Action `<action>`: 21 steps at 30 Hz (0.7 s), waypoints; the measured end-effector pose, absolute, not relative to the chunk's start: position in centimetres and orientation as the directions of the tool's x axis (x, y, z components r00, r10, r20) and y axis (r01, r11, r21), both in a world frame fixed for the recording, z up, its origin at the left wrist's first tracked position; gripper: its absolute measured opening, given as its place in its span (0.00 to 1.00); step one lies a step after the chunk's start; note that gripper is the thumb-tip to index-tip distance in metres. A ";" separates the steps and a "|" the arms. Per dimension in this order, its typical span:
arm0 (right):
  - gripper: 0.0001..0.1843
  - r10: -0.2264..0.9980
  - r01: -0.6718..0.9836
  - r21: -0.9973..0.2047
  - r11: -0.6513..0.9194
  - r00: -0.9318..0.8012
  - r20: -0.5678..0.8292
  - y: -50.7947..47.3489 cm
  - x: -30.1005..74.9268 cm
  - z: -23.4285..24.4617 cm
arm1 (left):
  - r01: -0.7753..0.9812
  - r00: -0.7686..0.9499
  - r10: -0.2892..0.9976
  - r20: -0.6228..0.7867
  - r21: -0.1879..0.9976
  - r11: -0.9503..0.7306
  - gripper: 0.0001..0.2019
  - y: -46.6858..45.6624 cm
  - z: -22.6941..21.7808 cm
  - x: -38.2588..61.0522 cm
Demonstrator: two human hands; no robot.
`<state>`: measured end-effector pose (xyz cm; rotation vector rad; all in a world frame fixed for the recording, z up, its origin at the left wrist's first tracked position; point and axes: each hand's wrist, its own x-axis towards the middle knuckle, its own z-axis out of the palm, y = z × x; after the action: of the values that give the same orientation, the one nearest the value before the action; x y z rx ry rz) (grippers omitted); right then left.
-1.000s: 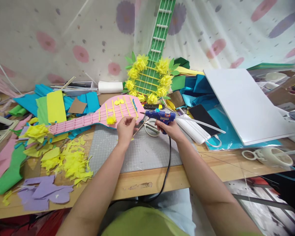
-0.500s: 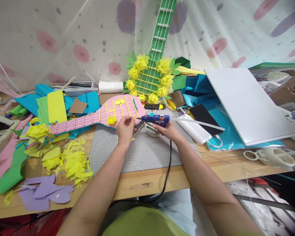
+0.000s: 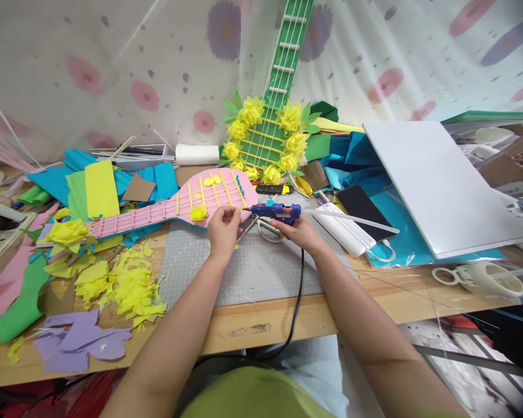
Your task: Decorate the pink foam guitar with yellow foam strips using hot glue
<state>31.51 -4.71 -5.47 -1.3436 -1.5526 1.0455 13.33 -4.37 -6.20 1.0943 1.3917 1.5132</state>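
Observation:
My right hand (image 3: 297, 231) is wrapped round a blue glue gun (image 3: 275, 211) whose nozzle points left at my left hand. My left hand (image 3: 222, 227) is pinched shut on a small yellow paper piece, mostly hidden by the fingers, at the lower edge of a pink paper guitar (image 3: 178, 204). The pink guitar lies across the desk with yellow bars and a yellow paper flower (image 3: 197, 212) on its body. A clear glue stick (image 3: 353, 218) sticks out behind the gun. Its black cord (image 3: 297, 302) runs down over a grey cutting mat (image 3: 244, 267).
A green paper guitar (image 3: 270, 110) ringed with yellow flowers leans on the flowered cloth behind. Yellow scraps (image 3: 122, 284), purple foam (image 3: 81, 339) and coloured sheets lie left. Scissors (image 3: 265, 227) lie under the gun. A white board (image 3: 436, 180), phone (image 3: 362, 206) and another pair of scissors (image 3: 475, 278) sit right.
My right hand brought the glue gun down and left, so its nozzle now sits close to my left fingers. My left hand has stayed at the guitar's edge.

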 end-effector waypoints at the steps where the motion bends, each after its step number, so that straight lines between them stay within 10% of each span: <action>1: 0.20 0.993 0.318 -0.944 0.085 -0.101 0.055 -4.7 31.5 -5.5 | 0.003 -0.313 0.946 0.083 0.996 -0.086 0.09 -4.4 -6.2 13.3; 21: 0.21 0.986 0.325 -0.931 0.164 -0.069 0.150 -4.2 31.8 -6.2 | -0.019 -0.304 0.947 0.101 0.993 -0.112 0.06 -4.4 -6.7 13.8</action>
<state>31.80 -4.20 -6.19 -1.3036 -1.5562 0.9408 13.77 -4.41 -6.68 1.1000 1.3512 1.5340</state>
